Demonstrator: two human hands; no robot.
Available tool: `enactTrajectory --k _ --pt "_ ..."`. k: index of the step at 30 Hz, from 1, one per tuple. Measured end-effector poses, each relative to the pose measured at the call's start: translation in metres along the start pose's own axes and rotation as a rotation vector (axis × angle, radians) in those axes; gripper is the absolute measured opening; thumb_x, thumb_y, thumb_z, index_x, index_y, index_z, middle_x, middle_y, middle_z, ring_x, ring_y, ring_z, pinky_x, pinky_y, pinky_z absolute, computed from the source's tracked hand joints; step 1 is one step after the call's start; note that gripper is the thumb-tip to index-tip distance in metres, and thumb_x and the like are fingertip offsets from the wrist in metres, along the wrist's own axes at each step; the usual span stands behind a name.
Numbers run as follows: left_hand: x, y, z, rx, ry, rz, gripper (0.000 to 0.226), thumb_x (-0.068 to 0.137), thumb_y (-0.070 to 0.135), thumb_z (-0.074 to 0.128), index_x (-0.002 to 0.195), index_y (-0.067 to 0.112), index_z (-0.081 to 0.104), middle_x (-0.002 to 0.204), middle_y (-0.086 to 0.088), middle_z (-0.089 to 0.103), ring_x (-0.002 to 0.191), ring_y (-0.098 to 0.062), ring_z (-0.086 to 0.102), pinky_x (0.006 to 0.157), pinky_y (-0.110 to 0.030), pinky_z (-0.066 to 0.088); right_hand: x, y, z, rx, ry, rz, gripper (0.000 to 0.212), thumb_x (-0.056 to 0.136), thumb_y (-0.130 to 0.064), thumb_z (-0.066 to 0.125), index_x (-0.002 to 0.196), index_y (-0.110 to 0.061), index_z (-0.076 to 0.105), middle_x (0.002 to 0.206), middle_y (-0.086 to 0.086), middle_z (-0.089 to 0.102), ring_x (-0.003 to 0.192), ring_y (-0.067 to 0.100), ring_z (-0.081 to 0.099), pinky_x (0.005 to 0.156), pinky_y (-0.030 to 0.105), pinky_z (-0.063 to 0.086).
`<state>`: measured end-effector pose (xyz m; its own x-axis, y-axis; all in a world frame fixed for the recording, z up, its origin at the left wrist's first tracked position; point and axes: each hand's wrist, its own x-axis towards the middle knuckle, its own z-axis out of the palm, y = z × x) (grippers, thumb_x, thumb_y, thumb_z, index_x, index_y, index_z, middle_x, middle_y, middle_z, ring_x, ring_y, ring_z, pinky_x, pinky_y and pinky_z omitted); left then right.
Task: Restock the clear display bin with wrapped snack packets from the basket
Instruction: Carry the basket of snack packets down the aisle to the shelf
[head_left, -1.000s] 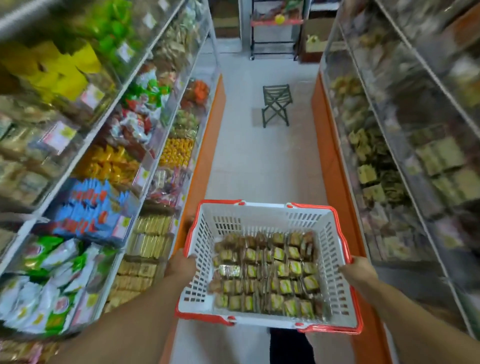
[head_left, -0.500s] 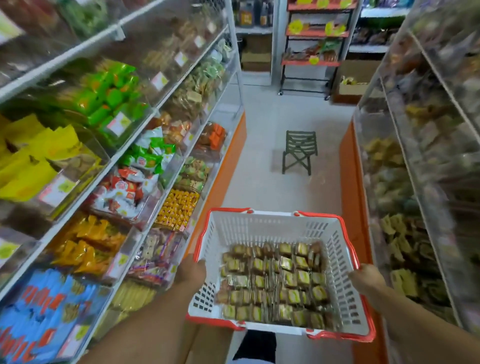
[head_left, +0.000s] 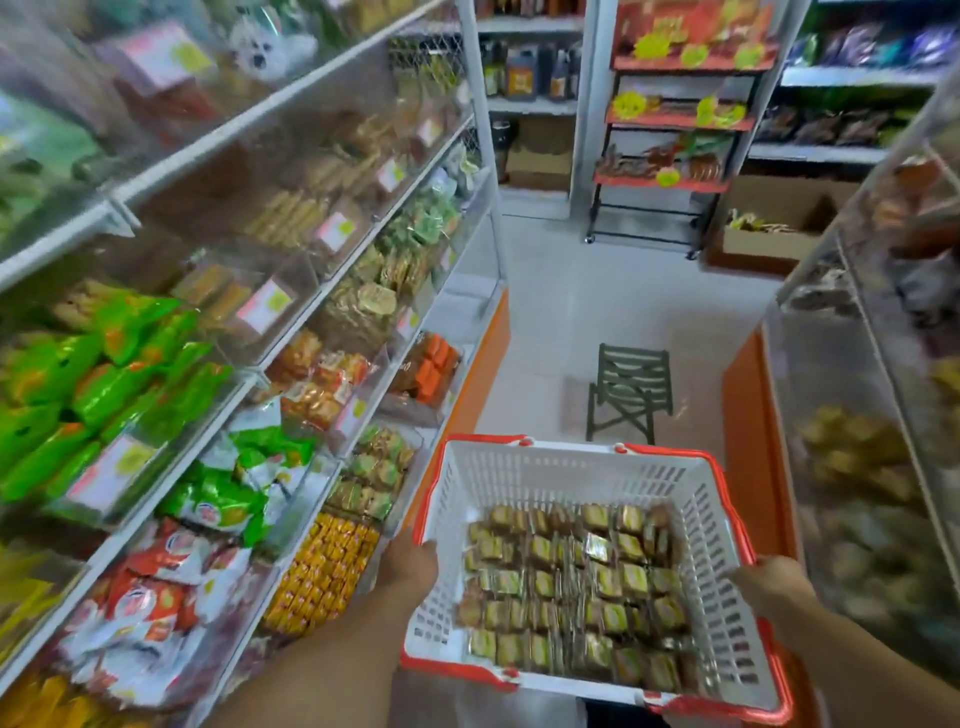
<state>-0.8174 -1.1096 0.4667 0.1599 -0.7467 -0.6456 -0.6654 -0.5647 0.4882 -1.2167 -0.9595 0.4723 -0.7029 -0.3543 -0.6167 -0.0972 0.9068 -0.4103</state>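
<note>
**Carrying the basket down the aisle, bin not yet reached**

I am holding the basket (head_left: 582, 467) out in front of me at about waist height, tilted a little down toward me, and the wrapped snack packets (head_left: 571, 587) are lying in rows across its floor, none taken out. My left hand (head_left: 410, 564) is gripping the left rim, fingers curled over the red edge; my right hand (head_left: 774, 582) is gripping the right rim the same way.

I am judging this as the carry step: both hands are busy, so no restocking has begun. I cannot tell which clear display bin is the target; similar greenish packets are sitting in a bin (head_left: 374, 478) on the left shelving (head_left: 291, 114), just beside the basket's far left corner. The next move is calling for setting the basket down or shifting it to one hand, so the other is freed to pick.

The basket's left edge is running near the orange shelf base (head_left: 483, 364), and the right shelving (head_left: 857, 415) is close on the other side. The floor (head_left: 597, 312) ahead is giving open room, though a small green folding stool (head_left: 629, 392) is standing in the middle of it.
</note>
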Motion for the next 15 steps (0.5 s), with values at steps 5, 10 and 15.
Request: enactTrajectory --k 5,10,15 --pt "0.068 0.095 0.020 -0.039 0.079 -0.031 0.045 0.103 0.022 0.056 0.145 0.006 0.051 0.131 -0.019 0.065 0.104 -0.037 0.067 0.083 -0.041 0.057 0.116 -0.095 -0.015 -0.107 -0.034 -0.019 0.028 0.089 -0.011 0.067 0.109 0.009 0.067 0.102 0.023 0.069 0.093 0.036 0.067 0.073 0.033 0.052" --pt "0.112 0.193 0.039 -0.075 0.106 -0.050 0.041 0.103 0.020 0.056 0.143 0.010 0.055 0.129 -0.017 0.066 0.099 -0.033 0.065 0.082 -0.036 0.053 0.219 -0.189 -0.045 -0.252 -0.100 -0.036 0.035 0.089 -0.018 0.066 0.114 0.006 0.067 0.112 0.021 0.068 0.104 0.036 0.065 0.081 0.030 0.051" --pt "0.146 0.277 0.046 -0.003 0.131 -0.095 0.043 0.104 0.027 0.057 0.141 0.007 0.054 0.137 -0.019 0.061 0.115 -0.038 0.062 0.087 -0.037 0.052 0.281 -0.289 -0.073 -0.287 -0.092 -0.135 0.029 0.093 -0.019 0.063 0.112 0.001 0.069 0.104 0.018 0.069 0.098 0.035 0.067 0.078 0.036 0.053"
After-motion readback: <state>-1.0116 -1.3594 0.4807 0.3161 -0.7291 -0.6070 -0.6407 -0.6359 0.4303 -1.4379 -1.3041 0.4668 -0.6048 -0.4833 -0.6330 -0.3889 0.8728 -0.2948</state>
